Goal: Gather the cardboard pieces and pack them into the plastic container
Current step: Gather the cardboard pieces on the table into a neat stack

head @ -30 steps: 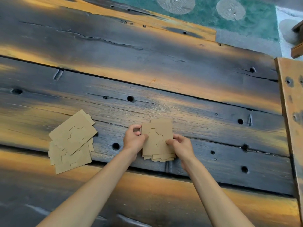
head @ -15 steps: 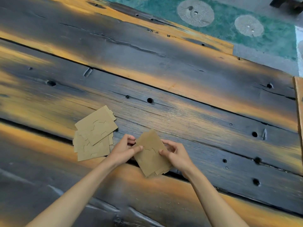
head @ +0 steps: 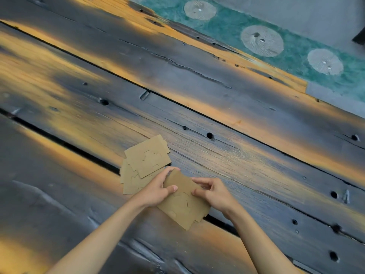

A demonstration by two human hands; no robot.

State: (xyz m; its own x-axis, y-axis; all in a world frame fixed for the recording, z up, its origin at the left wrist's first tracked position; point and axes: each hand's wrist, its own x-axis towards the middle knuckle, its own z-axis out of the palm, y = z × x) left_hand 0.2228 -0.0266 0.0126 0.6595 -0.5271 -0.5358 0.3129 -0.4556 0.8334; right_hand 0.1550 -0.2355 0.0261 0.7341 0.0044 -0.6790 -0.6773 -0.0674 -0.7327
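Tan cardboard pieces (head: 147,158); charred black-and-orange planks (head: 197,91); seemingly teal mat (head: 296,54).

Soft, even light falls on the desk (head: 217,99), with no hard glare. Warm orange patches streak its dark planks, strongest toward the far edge and to the left of the cardboard stack (head: 147,161). Shadows are faint: only a thin dark rim shows under the held cardboard (head: 183,202) and beneath the left hand (head: 156,191) and right hand (head: 215,192). The picture is slightly soft overall, and detail smears toward the corners well away from the stack. Wide-angle distortion bends the plank seams, so they run slanted and curve near the frame edges.
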